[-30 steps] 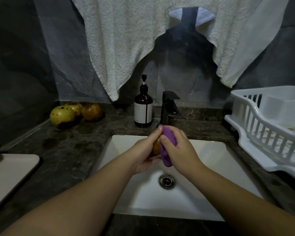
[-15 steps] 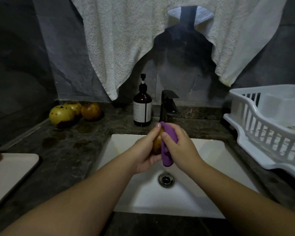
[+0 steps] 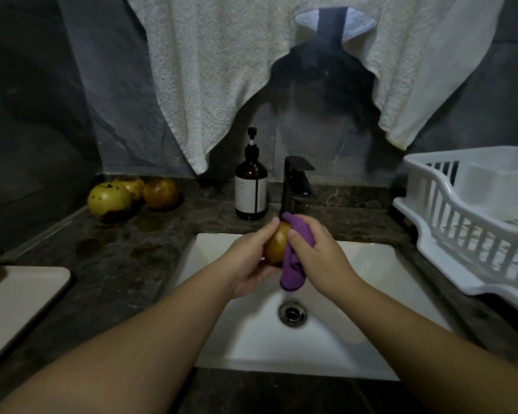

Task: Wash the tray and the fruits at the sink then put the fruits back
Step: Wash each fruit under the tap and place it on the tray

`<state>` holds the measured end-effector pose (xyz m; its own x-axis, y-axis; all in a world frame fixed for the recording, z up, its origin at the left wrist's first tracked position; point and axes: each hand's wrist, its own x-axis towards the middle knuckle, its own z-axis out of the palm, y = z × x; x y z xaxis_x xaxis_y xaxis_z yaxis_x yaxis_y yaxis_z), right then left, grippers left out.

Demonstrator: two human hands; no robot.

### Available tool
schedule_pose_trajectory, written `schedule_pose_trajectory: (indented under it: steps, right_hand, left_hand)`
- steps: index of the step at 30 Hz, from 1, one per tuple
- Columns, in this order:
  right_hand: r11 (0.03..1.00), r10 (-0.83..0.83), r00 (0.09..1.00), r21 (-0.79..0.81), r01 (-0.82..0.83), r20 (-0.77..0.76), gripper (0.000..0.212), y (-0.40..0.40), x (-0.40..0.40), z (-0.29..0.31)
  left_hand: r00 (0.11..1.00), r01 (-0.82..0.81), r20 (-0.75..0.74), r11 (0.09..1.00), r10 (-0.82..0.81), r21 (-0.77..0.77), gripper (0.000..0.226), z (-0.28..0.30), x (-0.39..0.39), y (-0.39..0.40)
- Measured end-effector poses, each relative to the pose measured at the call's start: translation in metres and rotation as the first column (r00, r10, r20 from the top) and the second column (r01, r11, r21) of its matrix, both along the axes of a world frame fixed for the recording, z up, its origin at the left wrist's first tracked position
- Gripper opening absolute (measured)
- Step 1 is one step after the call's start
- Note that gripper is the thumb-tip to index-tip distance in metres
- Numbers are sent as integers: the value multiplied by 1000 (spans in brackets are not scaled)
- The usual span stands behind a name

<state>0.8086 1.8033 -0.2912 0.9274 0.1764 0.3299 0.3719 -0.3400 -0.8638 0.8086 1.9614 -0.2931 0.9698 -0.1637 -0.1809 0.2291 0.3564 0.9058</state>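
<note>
Left hand (image 3: 253,261) fingers curl round a brownish-yellow fruit (image 3: 277,245), cupping it above the white sink (image 3: 371,294); right hand (image 3: 317,258) pinches a purple cloth (image 3: 293,270) against the fruit's side. Just behind stand the dark tap (image 3: 296,186) and an amber pump bottle (image 3: 251,186), its white label too blurred to read. Three more fruits (image 3: 109,200) sit on the counter, back left; a pale tray (image 3: 18,297) lies at the left edge.

The only printing here is on the pale label of the brown soap bottle (image 3: 251,191) standing beside the tap: a few faint lines of small lettering, too dim and tiny to read. Nothing else carries any writing.
</note>
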Motion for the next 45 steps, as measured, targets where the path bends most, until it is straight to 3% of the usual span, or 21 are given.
schedule_pose_trajectory:
  steps: [2, 5, 10, 14, 17, 19, 23, 27, 31, 35, 39, 41, 45]
  right_hand:
    - [1000, 12, 998, -18, -11, 66, 41, 2, -2, -1]
    - [999, 31, 1000, 33, -31, 6, 35, 4, 0, -1]
    - [997, 17, 998, -80, -13, 53, 44, 3, -2, -5]
    - [1000, -2, 1000, 20, 3, -6, 38, 2, 2, 0]
    - [999, -29, 999, -38, 30, 13, 42, 0, -1, -2]
    - [998, -11, 999, -61, 14, 43, 44, 0, -3, -2]
    - [999, -40, 999, -20, 41, 26, 42, 1, 1, 2]
    - [994, -23, 999, -103, 26, 36, 46, 4, -4, -4]
    - [1000, -14, 1000, 20, 14, 13, 41, 1, -1, 4]
    - [999, -19, 999, -46, 21, 35, 44, 4, -6, -2]
    - [999, -1, 1000, 38, 1, 18, 39, 3, -2, 2]
    - [999, -18, 1000, 42, 18, -3, 38, 4, -1, 2]
    - [1000, 6, 998, -25, -4, 55, 39, 2, -3, -2]
  left_hand:
    - [999, 32, 17, 998, -31, -60, 62, 0, -1, -2]
    - [999, 43, 22, 995, -42, -87, 64, -1, 0, -1]
    - [997, 13, -83, 1000, -11, 27, 70, -2, 0, 0]
    - [999, 34, -34, 995, -37, -94, 74, 0, 0, -1]
    - [997, 52, -58, 997, -49, 49, 77, -3, 1, -3]
    - [999, 20, -46, 996, -16, 84, 73, -3, 1, -2]
    - [1000, 17, -13, 998, -18, -62, 69, 0, 1, -2]
    - [998, 33, -48, 992, -27, 121, 54, -6, -1, -5]
    - [999, 36, -27, 995, -38, -91, 58, -1, 0, -2]
    - [998, 52, -23, 993, -50, 109, 56, -4, 0, -4]
    - [999, -30, 9, 998, 31, -58, 67, 0, 4, 0]
    - [999, 44, -19, 994, -46, -97, 67, 0, 0, -1]
    - [998, 59, 2, 996, -59, 66, 60, -2, -1, -3]
